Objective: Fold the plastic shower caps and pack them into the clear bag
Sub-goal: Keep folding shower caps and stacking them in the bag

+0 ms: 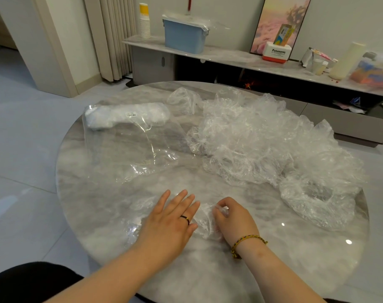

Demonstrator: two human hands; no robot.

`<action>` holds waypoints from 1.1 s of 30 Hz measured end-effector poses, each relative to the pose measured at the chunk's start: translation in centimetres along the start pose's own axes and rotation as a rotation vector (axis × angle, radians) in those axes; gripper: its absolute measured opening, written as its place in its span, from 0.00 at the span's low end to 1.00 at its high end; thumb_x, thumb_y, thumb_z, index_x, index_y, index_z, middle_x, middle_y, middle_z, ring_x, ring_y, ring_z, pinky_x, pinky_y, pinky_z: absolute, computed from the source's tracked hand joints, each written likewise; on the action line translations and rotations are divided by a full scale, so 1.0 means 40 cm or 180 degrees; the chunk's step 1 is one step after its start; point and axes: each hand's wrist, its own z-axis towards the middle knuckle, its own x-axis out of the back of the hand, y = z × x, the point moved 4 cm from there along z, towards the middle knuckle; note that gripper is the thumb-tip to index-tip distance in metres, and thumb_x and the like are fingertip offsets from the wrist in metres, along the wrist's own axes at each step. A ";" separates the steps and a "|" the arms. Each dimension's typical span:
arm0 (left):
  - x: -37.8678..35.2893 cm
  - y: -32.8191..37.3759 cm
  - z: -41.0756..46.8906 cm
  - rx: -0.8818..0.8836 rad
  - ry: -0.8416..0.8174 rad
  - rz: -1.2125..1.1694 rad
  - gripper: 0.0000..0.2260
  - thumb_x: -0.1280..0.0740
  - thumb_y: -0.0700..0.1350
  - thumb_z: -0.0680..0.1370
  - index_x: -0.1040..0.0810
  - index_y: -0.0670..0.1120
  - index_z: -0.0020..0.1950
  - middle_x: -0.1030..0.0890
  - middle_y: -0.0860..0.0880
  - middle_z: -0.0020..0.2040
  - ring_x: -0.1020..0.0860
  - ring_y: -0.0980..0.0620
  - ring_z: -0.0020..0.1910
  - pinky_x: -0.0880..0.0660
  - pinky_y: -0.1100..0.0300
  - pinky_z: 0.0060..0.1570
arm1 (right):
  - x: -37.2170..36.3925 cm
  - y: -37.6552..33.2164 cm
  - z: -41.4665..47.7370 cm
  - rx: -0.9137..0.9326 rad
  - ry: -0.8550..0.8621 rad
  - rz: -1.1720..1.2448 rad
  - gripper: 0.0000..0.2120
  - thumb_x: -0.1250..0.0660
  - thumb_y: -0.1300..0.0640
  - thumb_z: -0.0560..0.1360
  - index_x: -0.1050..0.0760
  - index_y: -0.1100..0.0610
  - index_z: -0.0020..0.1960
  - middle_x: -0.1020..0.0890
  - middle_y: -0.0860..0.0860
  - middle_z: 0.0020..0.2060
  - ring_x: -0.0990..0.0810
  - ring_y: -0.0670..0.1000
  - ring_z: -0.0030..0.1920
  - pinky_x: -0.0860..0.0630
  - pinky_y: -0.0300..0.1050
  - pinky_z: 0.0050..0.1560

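A clear shower cap (204, 221) lies flattened on the round marble table (98, 215), near its front edge. My left hand (170, 224) presses flat on the cap's left part, fingers straight. My right hand (234, 219) pinches the crumpled right part of that cap between curled fingers. A big heap of loose clear shower caps (262, 141) covers the table's right half. The clear bag (129, 145) lies open-mouthed on the left, with a roll of folded white caps (125, 115) at its far end.
Behind the table runs a low marble sideboard (230, 55) with a blue lidded bin (185, 33), stacked paper cups (145, 20), a Panasonic box (277, 51) and other clutter. Grey tile floor lies to the left.
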 end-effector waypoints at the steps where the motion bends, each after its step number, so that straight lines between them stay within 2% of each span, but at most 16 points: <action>1: -0.011 -0.002 0.003 0.0039 -0.0112 -0.0016 0.33 0.63 0.52 0.82 0.17 0.46 0.53 0.18 0.49 0.54 0.23 0.49 0.59 0.49 0.55 0.67 | -0.005 0.004 0.000 -0.0037 0.0011 -0.0023 0.07 0.43 0.54 0.79 0.31 0.53 0.55 0.25 0.48 0.38 0.28 0.46 0.31 0.31 0.38 0.33; 5: -0.050 -0.014 0.010 0.0185 -0.0378 -0.0060 0.33 0.64 0.52 0.82 0.18 0.51 0.54 0.18 0.50 0.55 0.20 0.53 0.55 0.48 0.54 0.65 | -0.005 -0.007 -0.010 -0.0020 0.0141 -0.0343 0.12 0.45 0.58 0.79 0.36 0.55 0.62 0.27 0.47 0.40 0.29 0.47 0.33 0.33 0.39 0.33; 7: -0.024 -0.003 0.014 0.0245 -0.0437 -0.0118 0.33 0.66 0.54 0.80 0.21 0.53 0.60 0.23 0.49 0.63 0.25 0.53 0.62 0.51 0.52 0.66 | -0.003 -0.012 -0.013 0.0059 0.0234 -0.0861 0.18 0.46 0.60 0.79 0.41 0.54 0.68 0.30 0.49 0.58 0.26 0.50 0.49 0.31 0.40 0.47; 9: -0.038 -0.009 0.024 0.0279 -0.0341 -0.0072 0.33 0.67 0.58 0.74 0.34 0.55 0.71 0.42 0.50 0.73 0.44 0.53 0.73 0.66 0.51 0.65 | -0.005 -0.018 -0.018 0.0333 0.0636 -0.1522 0.23 0.46 0.63 0.77 0.43 0.54 0.72 0.40 0.53 0.71 0.35 0.54 0.68 0.42 0.43 0.65; 10: -0.033 -0.004 0.025 0.0304 -0.0416 0.0016 0.32 0.63 0.59 0.72 0.35 0.56 0.71 0.42 0.51 0.73 0.44 0.53 0.73 0.68 0.51 0.64 | -0.007 -0.028 -0.020 0.0645 0.1048 -0.1705 0.24 0.45 0.64 0.74 0.39 0.56 0.70 0.37 0.56 0.71 0.36 0.57 0.69 0.47 0.46 0.69; 11: -0.029 -0.004 0.022 0.0403 -0.0491 -0.0029 0.29 0.57 0.58 0.72 0.30 0.57 0.68 0.34 0.50 0.71 0.36 0.51 0.71 0.64 0.50 0.65 | -0.015 -0.037 -0.024 0.0887 0.1240 -0.1670 0.23 0.44 0.63 0.70 0.32 0.58 0.65 0.30 0.58 0.67 0.33 0.59 0.67 0.49 0.48 0.69; 13: -0.031 -0.009 0.024 0.0482 -0.0513 -0.0113 0.27 0.54 0.58 0.72 0.28 0.56 0.66 0.30 0.50 0.69 0.31 0.50 0.67 0.62 0.48 0.64 | -0.041 -0.051 -0.032 0.1268 0.1083 -0.1707 0.20 0.48 0.58 0.70 0.25 0.56 0.57 0.20 0.57 0.57 0.30 0.56 0.62 0.51 0.49 0.68; 15: -0.033 -0.007 0.024 0.0519 -0.0509 -0.0026 0.29 0.62 0.61 0.75 0.34 0.56 0.69 0.37 0.49 0.72 0.36 0.49 0.71 0.63 0.47 0.64 | -0.075 -0.034 -0.031 0.1085 0.0520 -0.1869 0.27 0.58 0.58 0.78 0.20 0.55 0.53 0.18 0.54 0.55 0.23 0.54 0.60 0.52 0.47 0.67; 17: -0.041 -0.008 0.028 0.0393 -0.0377 0.0131 0.40 0.78 0.65 0.70 0.44 0.56 0.73 0.48 0.49 0.75 0.46 0.49 0.73 0.61 0.41 0.66 | -0.075 -0.031 -0.036 0.0812 0.0139 -0.1891 0.33 0.64 0.51 0.78 0.21 0.57 0.57 0.21 0.54 0.60 0.23 0.51 0.61 0.55 0.44 0.68; 18: -0.043 -0.011 0.028 0.0399 -0.0421 0.0295 0.42 0.79 0.65 0.69 0.42 0.55 0.72 0.46 0.49 0.74 0.44 0.50 0.73 0.53 0.39 0.67 | -0.071 -0.029 -0.031 0.0702 0.0045 -0.1802 0.37 0.67 0.46 0.74 0.27 0.59 0.65 0.29 0.55 0.67 0.30 0.50 0.68 0.61 0.42 0.70; 19: -0.060 -0.016 0.024 0.0507 -0.0642 0.0128 0.39 0.74 0.63 0.74 0.32 0.54 0.69 0.34 0.48 0.71 0.34 0.50 0.69 0.44 0.38 0.65 | -0.077 -0.018 -0.020 0.0791 0.0068 -0.1784 0.44 0.73 0.43 0.66 0.40 0.59 0.73 0.42 0.54 0.74 0.44 0.49 0.74 0.68 0.40 0.69; 21: -0.046 0.003 0.021 0.0513 -0.0667 0.0008 0.29 0.59 0.58 0.79 0.20 0.52 0.58 0.21 0.50 0.60 0.22 0.50 0.59 0.41 0.42 0.59 | -0.078 -0.009 -0.025 0.0793 -0.0165 -0.1686 0.49 0.78 0.42 0.56 0.58 0.52 0.76 0.60 0.48 0.75 0.64 0.45 0.74 0.73 0.40 0.65; 25: -0.037 -0.011 0.014 0.0765 -0.0657 -0.0210 0.32 0.58 0.63 0.69 0.33 0.58 0.70 0.38 0.50 0.73 0.37 0.48 0.71 0.65 0.44 0.64 | -0.079 -0.009 -0.023 0.0839 -0.0167 -0.1680 0.49 0.79 0.42 0.55 0.62 0.51 0.76 0.68 0.44 0.70 0.73 0.42 0.64 0.72 0.41 0.65; 28: -0.048 -0.008 0.021 0.0743 -0.0604 -0.0211 0.42 0.71 0.64 0.60 0.55 0.59 0.75 0.63 0.55 0.74 0.61 0.52 0.75 0.75 0.40 0.57 | -0.079 -0.011 -0.023 0.0818 -0.0204 -0.1656 0.49 0.79 0.42 0.54 0.63 0.51 0.76 0.68 0.45 0.71 0.73 0.43 0.64 0.73 0.42 0.65; 30: -0.050 -0.008 0.015 0.0904 -0.0818 -0.0318 0.44 0.74 0.64 0.56 0.62 0.60 0.74 0.66 0.56 0.74 0.67 0.51 0.74 0.73 0.38 0.60 | -0.082 -0.011 -0.023 0.0825 -0.0253 -0.1659 0.49 0.79 0.42 0.54 0.64 0.51 0.75 0.67 0.45 0.72 0.72 0.43 0.67 0.73 0.42 0.65; 33: -0.053 -0.008 0.011 0.0927 -0.0815 -0.0302 0.45 0.74 0.66 0.56 0.62 0.60 0.74 0.65 0.54 0.75 0.67 0.51 0.73 0.72 0.38 0.63 | -0.085 -0.010 -0.021 0.0765 -0.0306 -0.1684 0.49 0.80 0.41 0.54 0.64 0.52 0.75 0.64 0.47 0.74 0.72 0.42 0.67 0.73 0.43 0.65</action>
